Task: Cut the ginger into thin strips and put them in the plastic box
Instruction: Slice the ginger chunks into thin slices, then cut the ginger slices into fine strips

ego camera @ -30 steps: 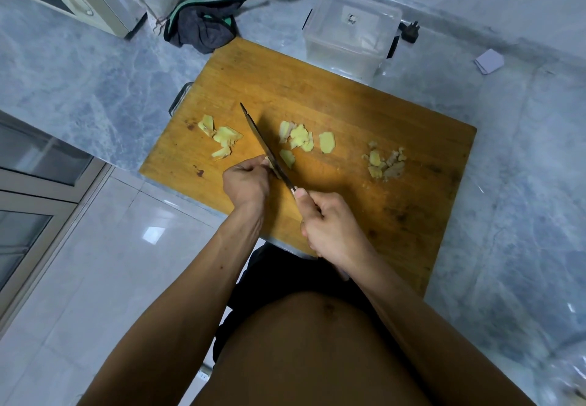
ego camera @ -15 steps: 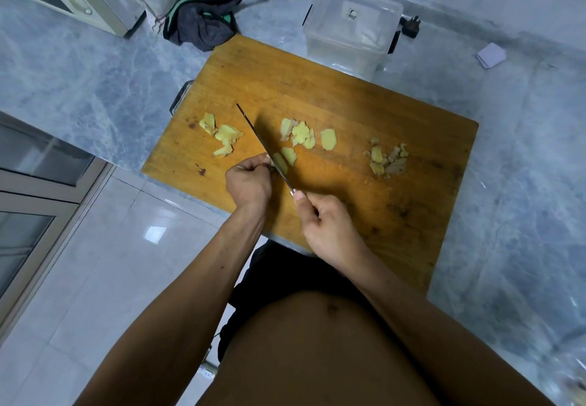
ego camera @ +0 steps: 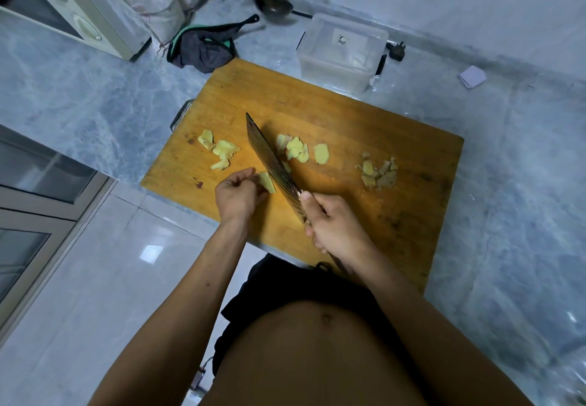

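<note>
Left hand (ego camera: pixel 240 194) low on the near left of the board (ego camera: pixel 364 215), back up, fingers curled, pinching one ginger piece (ego camera: pixel 267 182) at the fingertips, just left of the blade. Right hand (ego camera: pixel 336 228) near the board's near edge, wrapped round the knife (ego camera: pixel 272 158) handle, thumb up on top where blade meets handle. Blade tilted so its ribbed flat faces up, tip pointing far and left, lying between two slice groups.

One board, wooden, on the grey marble table (ego camera: pixel 79 104). One knife. Ginger in three loose groups besides the held piece: left slices (ego camera: pixel 222 151), about three or four; middle slices (ego camera: pixel 299 149), about four, partly hidden by the blade; right scraps (ego camera: pixel 379 171), a small heap, too jumbled for counting.

One clear plastic box (ego camera: pixel 344 52) on the table just past the board's far edge, right of centre; contents not discernible. One dark cloth (ego camera: pixel 204 48) far left of it, one ladle (ego camera: pixel 274 6) beyond, one plug (ego camera: pixel 398 52) right of the box, one small white paper (ego camera: pixel 472 76) far right.

No legible writing or brand anywhere.
</note>
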Demonstrator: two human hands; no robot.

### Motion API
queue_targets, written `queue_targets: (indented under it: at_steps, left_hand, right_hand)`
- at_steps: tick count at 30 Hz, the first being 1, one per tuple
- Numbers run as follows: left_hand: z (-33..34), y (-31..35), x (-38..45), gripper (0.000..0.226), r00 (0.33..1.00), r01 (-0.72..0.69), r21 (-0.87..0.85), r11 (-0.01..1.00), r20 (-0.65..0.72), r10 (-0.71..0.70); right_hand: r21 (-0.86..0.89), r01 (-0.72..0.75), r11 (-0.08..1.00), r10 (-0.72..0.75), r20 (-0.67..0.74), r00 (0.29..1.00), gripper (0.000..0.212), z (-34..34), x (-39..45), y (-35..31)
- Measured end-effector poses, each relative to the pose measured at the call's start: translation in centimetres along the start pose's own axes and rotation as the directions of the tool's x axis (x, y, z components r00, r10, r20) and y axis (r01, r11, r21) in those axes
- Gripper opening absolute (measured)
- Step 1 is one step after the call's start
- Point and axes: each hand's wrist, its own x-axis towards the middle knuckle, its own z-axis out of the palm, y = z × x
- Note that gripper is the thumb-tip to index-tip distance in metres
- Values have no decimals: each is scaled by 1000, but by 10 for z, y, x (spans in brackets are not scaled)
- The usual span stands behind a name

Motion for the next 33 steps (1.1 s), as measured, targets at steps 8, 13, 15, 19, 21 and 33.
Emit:
queue_targets:
  at_steps: [8, 13, 15, 19, 21, 33]
  left_hand:
    - [-1, 7, 4, 31, 981, -189, 375, 907, 120, 155]
    - [-2, 10, 5, 28, 972, -228, 458, 859, 156, 175]
    - [-3, 13, 7, 22, 978, -196, 412, 890, 144, 149]
    - [-8, 16, 7, 19, 984, -156, 308, 938, 135, 119]
    - [-11, 14, 8, 15, 987, -148, 291, 945, 96, 125]
    - [-13, 2, 5, 16, 929, -328, 365, 871, -42, 367]
  right_hand:
    - [25, -30, 999, 29, 55, 998, 44, -6, 2, -5]
    - [30, -30, 999, 28, 58, 998, 41, -8, 3, -6]
    - [35, -33, 999, 31, 56, 998, 40, -8, 3, -6]
    - [6, -32, 999, 32, 64, 997, 41, -12, 3, -7]
    - [-28, -8, 1000, 10, 63, 998, 43, -15, 4, -9]
    - [25, -25, 999, 24, 24, 999, 44, -14, 2, -8]
